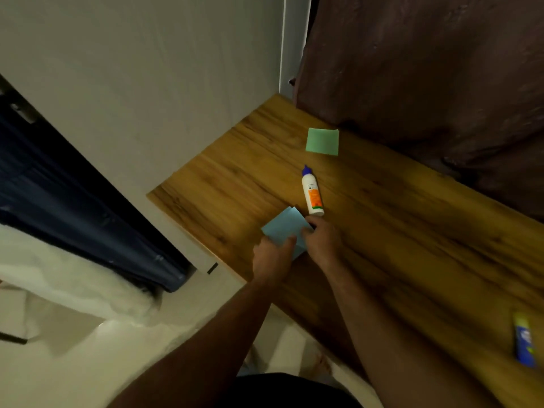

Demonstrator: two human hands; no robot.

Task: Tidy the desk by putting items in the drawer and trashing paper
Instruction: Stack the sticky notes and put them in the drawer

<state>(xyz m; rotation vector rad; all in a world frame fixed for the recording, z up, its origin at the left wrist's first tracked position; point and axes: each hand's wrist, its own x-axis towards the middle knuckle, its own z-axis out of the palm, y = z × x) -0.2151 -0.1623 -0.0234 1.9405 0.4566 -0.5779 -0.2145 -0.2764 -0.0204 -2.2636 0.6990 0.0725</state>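
The left hand [272,256] and right hand [322,240], nearest the lens, are closed on the blue paper [287,228] at the desk [412,231] edge. The trashing step is judged underway; lifting and crumpling are called for next. Beyond lie 1 glue bottle [312,192] and green paper [322,141].

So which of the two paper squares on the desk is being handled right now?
The blue paper, at the desk's near edge under both hands. The green paper lies untouched farther back, beyond the glue bottle.

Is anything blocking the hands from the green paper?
The glue bottle lies on the desk between the hands and the green paper. Both hands, left and right, are on the blue paper.
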